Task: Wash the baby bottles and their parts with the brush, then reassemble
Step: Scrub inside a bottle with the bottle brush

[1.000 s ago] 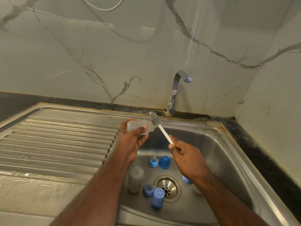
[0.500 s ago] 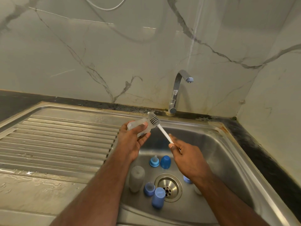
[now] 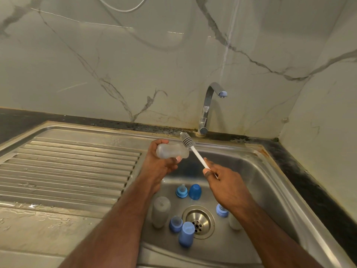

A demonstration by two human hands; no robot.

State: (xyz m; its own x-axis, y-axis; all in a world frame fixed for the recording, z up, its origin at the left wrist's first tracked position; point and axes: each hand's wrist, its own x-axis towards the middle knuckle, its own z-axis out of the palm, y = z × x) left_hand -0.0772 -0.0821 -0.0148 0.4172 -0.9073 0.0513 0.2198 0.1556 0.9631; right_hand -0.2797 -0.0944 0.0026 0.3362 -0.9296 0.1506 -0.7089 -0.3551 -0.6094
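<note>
We grip the bottle (image 3: 172, 150) in our left hand (image 3: 161, 163) over the sink (image 3: 270, 171), long axis sideways, mouth facing right toward the brush (image 3: 188, 142), whose handle our right hand (image 3: 225, 182) pinches, its head just beside and above the mouth.

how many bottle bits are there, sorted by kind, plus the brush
Clear bottle bodies: 3 — held, sink left, sink right, mostly hidden
Blue caps: 2
Blue collars with teats: 3
Brush: 1
Total: 9
</note>
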